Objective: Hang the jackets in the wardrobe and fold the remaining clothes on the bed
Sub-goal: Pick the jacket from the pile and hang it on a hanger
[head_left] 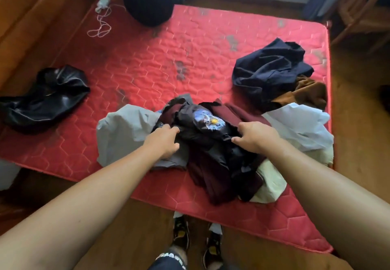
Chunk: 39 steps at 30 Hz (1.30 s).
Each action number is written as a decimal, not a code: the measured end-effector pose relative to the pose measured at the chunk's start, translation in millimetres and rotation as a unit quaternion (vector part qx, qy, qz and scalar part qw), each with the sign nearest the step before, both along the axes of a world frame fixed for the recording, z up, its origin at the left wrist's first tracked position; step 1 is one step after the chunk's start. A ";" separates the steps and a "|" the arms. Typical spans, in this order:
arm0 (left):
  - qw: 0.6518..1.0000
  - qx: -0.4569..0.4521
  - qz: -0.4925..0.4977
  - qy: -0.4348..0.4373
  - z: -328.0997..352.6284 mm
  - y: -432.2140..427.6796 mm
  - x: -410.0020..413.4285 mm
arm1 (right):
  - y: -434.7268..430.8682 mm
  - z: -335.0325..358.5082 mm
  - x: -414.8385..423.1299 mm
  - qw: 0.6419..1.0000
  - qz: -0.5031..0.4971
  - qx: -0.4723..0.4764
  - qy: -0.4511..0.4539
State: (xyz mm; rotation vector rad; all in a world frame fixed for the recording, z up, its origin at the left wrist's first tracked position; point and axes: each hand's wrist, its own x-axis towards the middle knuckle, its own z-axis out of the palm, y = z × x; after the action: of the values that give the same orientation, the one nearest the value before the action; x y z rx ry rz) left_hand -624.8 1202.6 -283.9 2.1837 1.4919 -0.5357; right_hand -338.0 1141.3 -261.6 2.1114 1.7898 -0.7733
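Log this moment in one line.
phase: pickup | left hand: grips black garment | right hand: grips same | elsewhere: leather jacket, navy heap on mattress

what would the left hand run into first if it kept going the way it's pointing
The left hand grips the edge of the black garment; going on, it would likely push further into that garment, toward its blue flower print.

Red quilted mattress (147,62) — black jacket (211,141).

Red mattress (147,69) with clothes pile (211,153), black jacket (46,98), cord (101,24)
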 end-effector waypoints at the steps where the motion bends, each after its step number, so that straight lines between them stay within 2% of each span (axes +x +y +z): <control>1: 1.000 0.003 -0.006 0.001 -18.3 15.1 5.2 | 14.4 -17.5 -0.2 1.000 -0.001 0.000 -0.001; 7: 0.994 0.096 -0.049 0.018 -119.9 100.4 37.0 | 71.9 -142.4 -1.2 0.997 -0.040 0.028 -0.061; 11: 0.979 0.167 -0.111 0.029 -174.1 148.8 64.0 | 87.6 -218.4 11.0 0.988 -0.066 -0.010 -0.136; 13: 0.980 0.149 -0.135 0.010 -199.4 164.0 80.3 | 91.8 -245.6 18.8 0.983 -0.092 -0.039 -0.156; 15: 0.987 0.068 -0.145 0.008 -221.3 165.6 93.2 | 88.7 -263.6 24.5 0.976 -0.106 -0.029 -0.185; 18: 0.981 -0.027 -0.177 0.073 -243.9 143.5 98.2 | 77.7 -273.0 27.6 0.979 -0.114 0.024 -0.168; 20: 0.976 -0.044 -0.190 0.093 -247.1 125.4 93.9 | 73.5 -262.4 26.9 0.982 -0.128 0.062 -0.123; 25: 0.982 -0.111 -0.133 0.072 -213.4 99.6 83.2 | 73.4 -189.0 40.0 0.966 -0.174 0.181 -0.060; 29: 0.997 -0.027 -0.024 -0.063 -157.9 98.9 89.9 | 68.8 -115.6 54.0 0.960 -0.159 0.228 -0.039; 33: 0.990 0.081 -0.049 -0.103 -94.0 111.4 116.0 | 58.1 -42.4 54.5 0.958 -0.132 0.254 0.029; 36: 0.985 0.082 -0.093 -0.122 -48.5 116.6 139.4 | 49.0 19.0 45.4 0.943 -0.101 0.306 0.083; 39: 0.973 0.072 -0.060 -0.209 -3.8 113.1 151.0 | 37.9 72.8 43.7 0.934 -0.069 0.341 0.076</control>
State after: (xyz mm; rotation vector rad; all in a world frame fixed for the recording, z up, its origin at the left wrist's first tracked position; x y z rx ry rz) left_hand -473.8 1315.6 -287.7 2.3240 1.2101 0.0061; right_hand -294.2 1179.2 -188.8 2.6842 2.2494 -0.3694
